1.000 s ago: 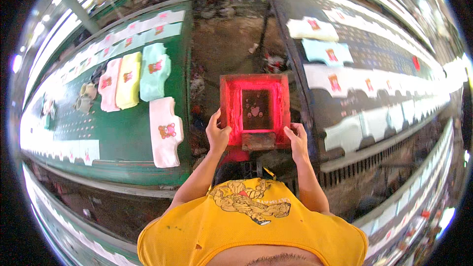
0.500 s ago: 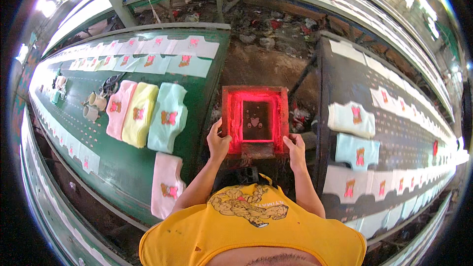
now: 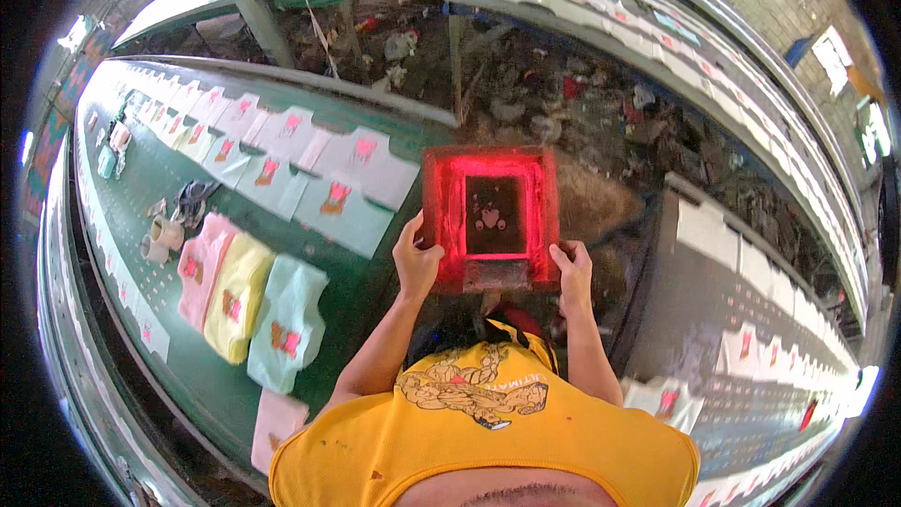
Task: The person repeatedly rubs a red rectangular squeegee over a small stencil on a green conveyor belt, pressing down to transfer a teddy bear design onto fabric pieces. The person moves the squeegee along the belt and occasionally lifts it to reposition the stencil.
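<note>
Before my body I hold a screen-printing frame (image 3: 492, 274), its wooden border stained red and its dark mesh showing a small heart-like motif with dots. My left hand (image 3: 417, 258) grips the left edge low down, thumb on the front. On the opposite edge my right hand (image 3: 572, 272) pinches the lower right side. To the left, a green table (image 3: 211, 268) carries stacks of folded cloth pieces with bear prints: a pink stack (image 3: 205, 272), a yellow stack (image 3: 246, 305) and a mint stack (image 3: 286, 319).
Rows of printed white pieces (image 3: 291, 136) and mint pieces (image 3: 338, 211) lie along the green table, near some cups (image 3: 161, 239). A dark table (image 3: 685, 291) with more pieces stands at right. Litter (image 3: 516, 99) covers the floor ahead, and a metal post (image 3: 249, 5) rises at upper left.
My view has turned, so both tables appear swung round and the right-hand stacks have dropped lower in view. The frame remains in both hands, roughly central.
</note>
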A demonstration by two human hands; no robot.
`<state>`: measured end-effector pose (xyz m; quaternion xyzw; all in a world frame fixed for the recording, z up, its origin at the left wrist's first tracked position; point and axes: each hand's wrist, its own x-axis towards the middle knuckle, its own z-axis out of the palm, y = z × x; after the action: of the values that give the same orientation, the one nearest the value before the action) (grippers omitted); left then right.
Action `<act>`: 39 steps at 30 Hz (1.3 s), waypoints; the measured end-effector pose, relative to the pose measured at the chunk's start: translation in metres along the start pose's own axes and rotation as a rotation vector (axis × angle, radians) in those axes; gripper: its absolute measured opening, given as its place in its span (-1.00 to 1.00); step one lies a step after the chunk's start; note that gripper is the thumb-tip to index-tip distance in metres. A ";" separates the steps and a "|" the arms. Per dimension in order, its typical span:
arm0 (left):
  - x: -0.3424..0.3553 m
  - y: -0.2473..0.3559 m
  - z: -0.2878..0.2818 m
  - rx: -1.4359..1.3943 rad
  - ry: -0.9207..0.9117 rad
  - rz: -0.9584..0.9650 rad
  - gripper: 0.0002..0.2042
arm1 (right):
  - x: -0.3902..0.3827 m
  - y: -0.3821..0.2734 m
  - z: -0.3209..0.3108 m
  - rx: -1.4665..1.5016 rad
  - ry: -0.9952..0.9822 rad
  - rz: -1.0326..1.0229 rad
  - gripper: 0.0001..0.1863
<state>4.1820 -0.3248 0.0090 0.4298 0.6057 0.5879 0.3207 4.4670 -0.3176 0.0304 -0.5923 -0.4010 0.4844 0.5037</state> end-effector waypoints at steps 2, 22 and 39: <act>0.041 0.007 0.031 -0.004 0.041 -0.031 -0.34 | 0.058 -0.024 0.006 0.007 -0.025 -0.021 -0.76; 0.393 -0.017 0.197 -0.058 0.136 -0.073 -0.34 | 0.456 -0.110 0.087 -0.151 -0.177 -0.066 -0.73; 0.541 -0.026 0.218 0.093 0.584 -0.132 -0.37 | 0.693 -0.143 0.238 -0.238 -0.647 -0.039 -0.70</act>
<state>4.1432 0.2576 0.0238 0.2167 0.7251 0.6361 0.1504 4.3809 0.4232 0.0478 -0.4548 -0.6051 0.5872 0.2868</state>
